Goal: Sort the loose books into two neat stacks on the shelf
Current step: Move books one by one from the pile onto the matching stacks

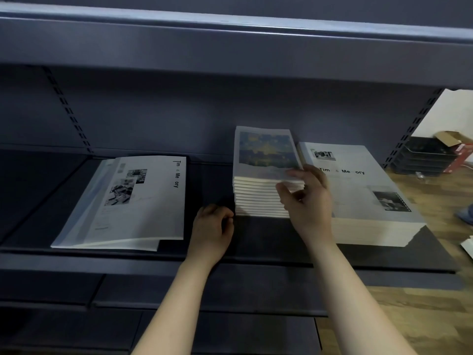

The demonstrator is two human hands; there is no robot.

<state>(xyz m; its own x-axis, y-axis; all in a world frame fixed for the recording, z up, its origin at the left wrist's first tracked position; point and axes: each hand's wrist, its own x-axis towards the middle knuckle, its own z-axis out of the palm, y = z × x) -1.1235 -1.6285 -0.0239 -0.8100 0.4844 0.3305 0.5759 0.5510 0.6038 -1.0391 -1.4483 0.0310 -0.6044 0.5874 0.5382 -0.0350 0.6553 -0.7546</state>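
Observation:
On the dark shelf [256, 239] stand two stacks: a tall stack of small books with a blue-and-yellow cover [266, 152], and to its right a lower stack of large white "Time & Memory" books [363, 190]. At the left lie two or three loose "Time & Memory" books [143, 201], fanned out of line. My right hand [307, 198] is at the front right corner of the small stack, fingers spread and blurred over its top edge. My left hand [212, 231] rests on the shelf by the stack's lower left corner, fingers curled, holding nothing.
Another shelf board [230, 37] overhangs close above. Perforated uprights [66, 108] run up the back panel. Beyond the shelf's right end are wooden floor [422, 303], black stacked trays [422, 157] and a red and brown carton [458, 149].

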